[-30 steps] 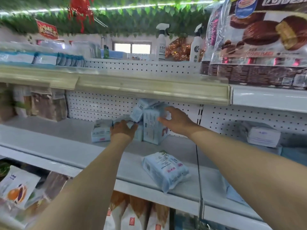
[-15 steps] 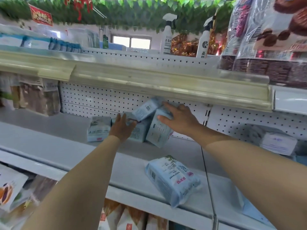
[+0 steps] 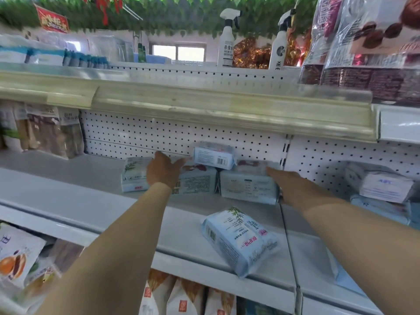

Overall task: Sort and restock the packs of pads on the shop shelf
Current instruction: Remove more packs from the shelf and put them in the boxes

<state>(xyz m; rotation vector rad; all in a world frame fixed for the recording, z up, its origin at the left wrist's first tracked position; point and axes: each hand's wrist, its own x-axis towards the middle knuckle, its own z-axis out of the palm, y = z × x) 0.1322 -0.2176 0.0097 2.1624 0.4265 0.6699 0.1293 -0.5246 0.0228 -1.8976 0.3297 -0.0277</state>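
Note:
Pale blue packs of pads sit at the back of the white shelf [image 3: 91, 201]. A left pack [image 3: 134, 176], a middle pack [image 3: 197, 180] and a right pack [image 3: 248, 188] stand in a row, with a top pack [image 3: 213, 155] lying across the last two. My left hand [image 3: 163, 171] presses with straight fingers against the middle pack, partly covering it. At the right pack's right end, my right hand [image 3: 288, 183] lies flat against it. One loose pack [image 3: 241, 239] lies askew near the shelf's front edge.
More white and blue packs [image 3: 386, 187] are piled in the bay to the right. Brown snack bags [image 3: 50, 130] stand at the left. The upper shelf's lip [image 3: 204, 110] overhangs closely. Two spray bottles [image 3: 227, 37] stand above it, and bagged goods [image 3: 181, 298] fill the shelf below.
The tilted packs now stand level in a row with one lying on top. My right hand slid from the top of the packs to the row's right end.

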